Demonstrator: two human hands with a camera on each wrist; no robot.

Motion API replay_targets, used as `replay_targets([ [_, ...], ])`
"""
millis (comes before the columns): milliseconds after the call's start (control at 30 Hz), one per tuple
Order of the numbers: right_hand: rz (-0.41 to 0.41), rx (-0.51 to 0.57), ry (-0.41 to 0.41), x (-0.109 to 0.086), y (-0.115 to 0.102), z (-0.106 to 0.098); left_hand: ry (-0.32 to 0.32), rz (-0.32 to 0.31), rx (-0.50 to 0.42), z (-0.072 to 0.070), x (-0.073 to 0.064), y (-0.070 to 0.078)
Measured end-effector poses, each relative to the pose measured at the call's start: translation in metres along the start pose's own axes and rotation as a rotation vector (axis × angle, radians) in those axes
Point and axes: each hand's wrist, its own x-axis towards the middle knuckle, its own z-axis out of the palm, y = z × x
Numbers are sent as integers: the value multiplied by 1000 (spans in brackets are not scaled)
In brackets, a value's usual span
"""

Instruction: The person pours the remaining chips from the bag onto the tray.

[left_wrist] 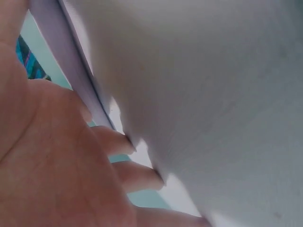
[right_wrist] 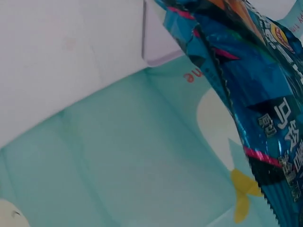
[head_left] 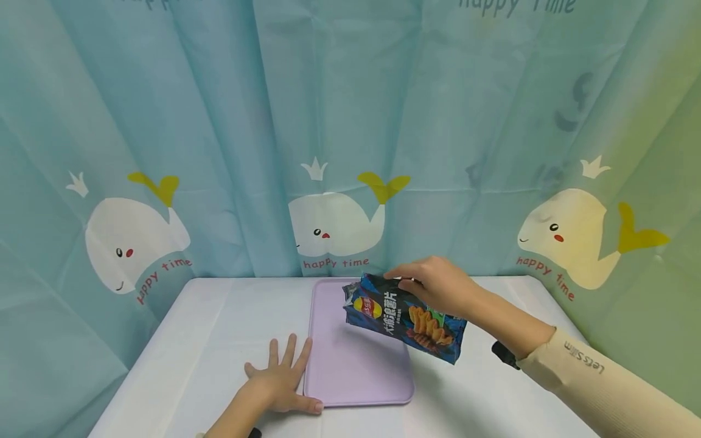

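A dark blue bag of potato chips point(head_left: 405, 322) hangs tilted over the right part of a light purple tray point(head_left: 356, 371). My right hand point(head_left: 438, 285) grips the bag from above along its upper edge, and its shadow falls on the table to the right. In the right wrist view the shiny chip bag point(right_wrist: 246, 85) fills the right side, and the hand itself is out of that view. My left hand point(head_left: 278, 378) rests with spread fingers at the tray's left edge, its thumb at the near left corner. The left wrist view shows the palm point(left_wrist: 61, 161) beside the tray's rim point(left_wrist: 78, 66).
The tray lies on a white-covered table point(head_left: 235, 316). Behind the table hangs a blue-green curtain point(head_left: 350, 109) printed with white whales, close to the table's far edge. A black band point(head_left: 505, 354) is on the right wrist.
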Motion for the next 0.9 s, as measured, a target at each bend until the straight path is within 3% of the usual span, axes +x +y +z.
replay_targets([
  [433,25,-47,-121,22,-14,-13,0,-16,8,1,2,1],
  [700,24,-60,-149,29,-15,-16,-1,-22,3,0,2,1],
  [900,24,-60,-125,33,-14,-24,-5,-19,0,0,2,1],
])
